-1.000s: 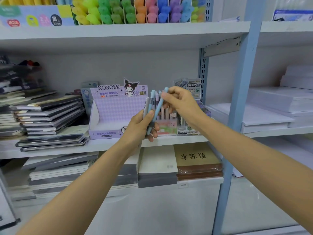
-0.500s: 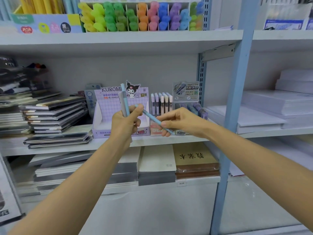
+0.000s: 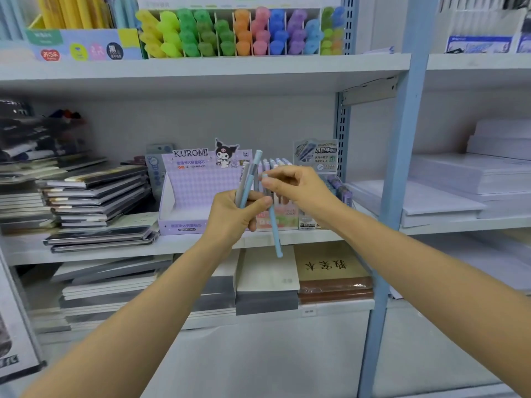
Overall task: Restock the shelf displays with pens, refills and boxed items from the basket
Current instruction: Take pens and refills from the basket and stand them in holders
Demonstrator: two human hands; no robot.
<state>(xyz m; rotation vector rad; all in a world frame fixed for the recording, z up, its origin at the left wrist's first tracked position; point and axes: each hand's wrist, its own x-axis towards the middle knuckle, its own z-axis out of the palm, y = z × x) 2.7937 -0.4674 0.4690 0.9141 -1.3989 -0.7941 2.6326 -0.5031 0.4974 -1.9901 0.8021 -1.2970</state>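
Pens [image 3: 249, 179] stand gripped in the left hand [image 3: 232, 219] while the right hand [image 3: 298, 188] pinches a blue pen [image 3: 275, 228] hanging downward.

Both bare forearms extend forward; left grip [image 3: 233, 216] clutches slim grey and blue pens [image 3: 253, 171], right grip [image 3: 298, 187] pinches a pale blue pen [image 3: 275, 228].

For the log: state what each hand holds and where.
Left hand grips several pens by their lower halves; right hand pinches one blue pen at its top end.
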